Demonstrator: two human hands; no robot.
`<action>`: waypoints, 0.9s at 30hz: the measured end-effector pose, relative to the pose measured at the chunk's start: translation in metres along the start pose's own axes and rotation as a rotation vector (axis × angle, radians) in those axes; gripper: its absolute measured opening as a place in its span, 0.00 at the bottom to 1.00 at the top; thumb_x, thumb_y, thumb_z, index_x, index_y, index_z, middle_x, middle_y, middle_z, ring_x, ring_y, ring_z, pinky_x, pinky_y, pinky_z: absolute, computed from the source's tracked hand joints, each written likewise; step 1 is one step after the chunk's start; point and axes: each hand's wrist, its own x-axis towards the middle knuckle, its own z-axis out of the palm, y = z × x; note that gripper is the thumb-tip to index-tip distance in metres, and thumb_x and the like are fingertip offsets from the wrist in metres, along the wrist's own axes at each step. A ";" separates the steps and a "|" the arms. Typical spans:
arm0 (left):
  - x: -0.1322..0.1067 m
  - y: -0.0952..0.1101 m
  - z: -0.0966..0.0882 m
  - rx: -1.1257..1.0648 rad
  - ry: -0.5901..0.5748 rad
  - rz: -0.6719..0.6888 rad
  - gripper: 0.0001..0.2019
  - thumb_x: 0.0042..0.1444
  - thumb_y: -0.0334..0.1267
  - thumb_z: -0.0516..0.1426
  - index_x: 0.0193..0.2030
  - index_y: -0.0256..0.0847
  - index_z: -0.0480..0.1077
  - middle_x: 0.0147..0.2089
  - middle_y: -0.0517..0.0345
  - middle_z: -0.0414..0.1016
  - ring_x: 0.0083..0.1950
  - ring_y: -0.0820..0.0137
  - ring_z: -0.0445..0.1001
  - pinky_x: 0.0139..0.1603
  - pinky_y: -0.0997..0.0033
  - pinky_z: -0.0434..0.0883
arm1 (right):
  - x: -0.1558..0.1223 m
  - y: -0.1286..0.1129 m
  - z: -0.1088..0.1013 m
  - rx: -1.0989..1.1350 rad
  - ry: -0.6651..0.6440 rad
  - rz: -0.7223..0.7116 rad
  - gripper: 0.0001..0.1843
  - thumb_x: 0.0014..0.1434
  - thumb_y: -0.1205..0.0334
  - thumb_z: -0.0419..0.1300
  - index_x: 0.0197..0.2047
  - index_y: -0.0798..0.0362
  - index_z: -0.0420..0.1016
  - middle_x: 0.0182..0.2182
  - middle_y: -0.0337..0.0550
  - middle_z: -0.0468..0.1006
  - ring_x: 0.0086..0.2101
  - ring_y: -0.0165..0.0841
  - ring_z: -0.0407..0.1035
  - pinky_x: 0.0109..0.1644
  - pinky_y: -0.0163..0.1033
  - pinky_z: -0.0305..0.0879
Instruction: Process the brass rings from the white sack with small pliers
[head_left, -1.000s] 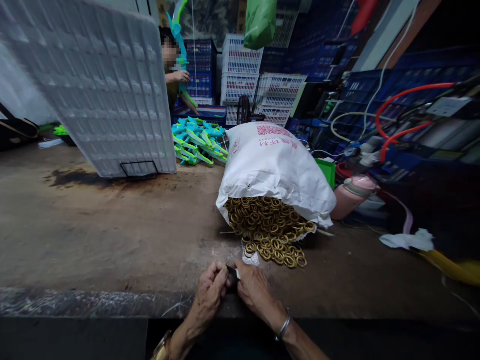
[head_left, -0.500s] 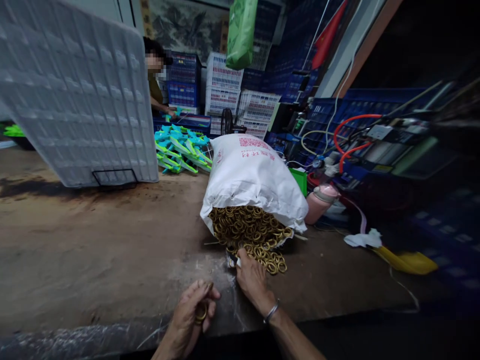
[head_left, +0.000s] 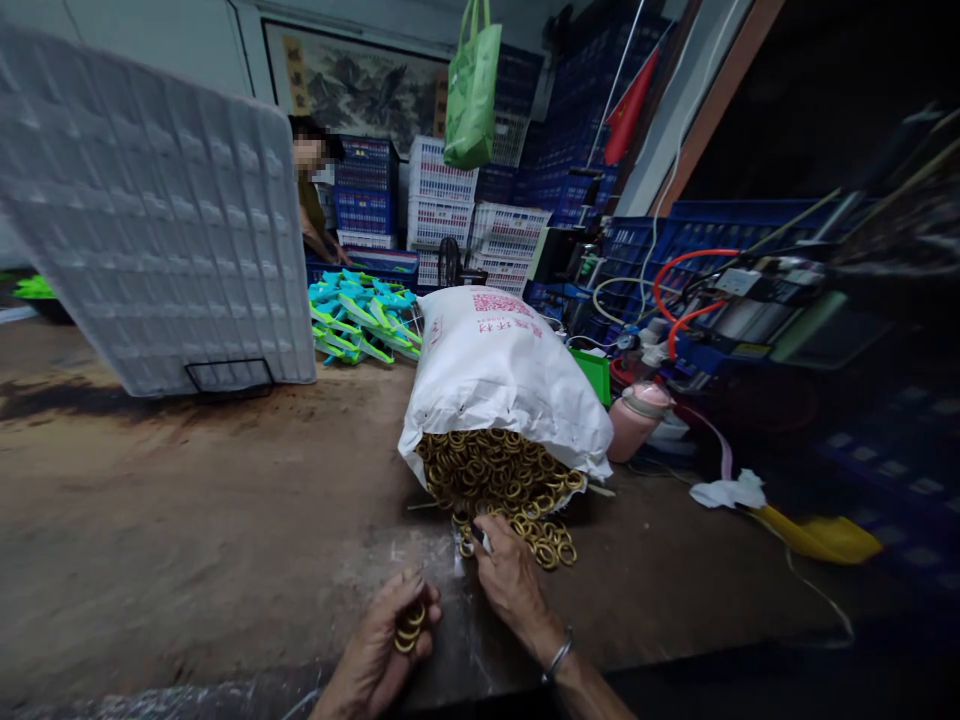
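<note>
Near the table's front edge, my left hand (head_left: pixel 386 635) curls around several brass rings (head_left: pixel 409 628), which show between palm and fingers. My right hand (head_left: pixel 514 575), with a metal bracelet at the wrist, reaches to the loose brass rings (head_left: pixel 545 540) spilled before the sack. Between its thumb and fingers is a small black-and-white object (head_left: pixel 480 537), its kind too unclear to tell. The white woven sack (head_left: pixel 502 370) lies on its side, its mouth facing me and full of brass rings (head_left: pixel 487 465).
A pale ribbed plastic panel (head_left: pixel 180 220) stands upright at left on a black wire stand (head_left: pixel 229 378). Teal and green plastic parts (head_left: pixel 364 315) lie behind the table's middle, near another person (head_left: pixel 311 210). At right are a pink bottle (head_left: pixel 637 415), pneumatic equipment (head_left: pixel 750 300) and a yellow strip (head_left: pixel 825 535).
The view has tilted up slightly. Several rings now show in my left hand, where one was plainly visible. My right hand remains at the spilled rings. The other person's arm has lowered.
</note>
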 end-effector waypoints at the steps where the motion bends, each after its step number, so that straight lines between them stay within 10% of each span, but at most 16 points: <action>1: 0.001 0.000 0.001 0.046 -0.009 0.040 0.12 0.43 0.41 0.62 0.28 0.39 0.64 0.26 0.62 0.68 0.24 0.76 0.66 0.17 0.82 0.59 | 0.000 -0.002 0.000 0.039 0.003 -0.013 0.10 0.54 0.70 0.48 0.36 0.53 0.70 0.33 0.44 0.71 0.35 0.33 0.65 0.40 0.34 0.57; 8: 0.014 0.000 -0.001 0.611 0.117 0.543 0.07 0.49 0.39 0.58 0.33 0.39 0.71 0.25 0.62 0.69 0.26 0.76 0.66 0.27 0.79 0.64 | 0.001 -0.011 0.009 0.535 -0.210 0.175 0.09 0.53 0.59 0.49 0.25 0.53 0.64 0.20 0.34 0.65 0.24 0.27 0.59 0.28 0.31 0.55; 16: 0.012 -0.005 -0.008 1.032 -0.096 0.939 0.12 0.54 0.32 0.51 0.43 0.41 0.71 0.37 0.53 0.76 0.38 0.69 0.73 0.41 0.71 0.69 | -0.002 -0.025 0.009 0.858 -0.377 0.460 0.07 0.48 0.59 0.51 0.29 0.53 0.63 0.16 0.29 0.62 0.13 0.21 0.47 0.16 0.28 0.43; 27: 0.009 0.002 -0.001 0.888 -0.090 0.670 0.09 0.54 0.36 0.53 0.34 0.39 0.73 0.32 0.54 0.76 0.34 0.69 0.72 0.37 0.73 0.67 | -0.005 -0.028 0.014 0.840 -0.463 0.489 0.07 0.49 0.57 0.50 0.29 0.51 0.61 0.14 0.27 0.58 0.11 0.20 0.44 0.14 0.29 0.40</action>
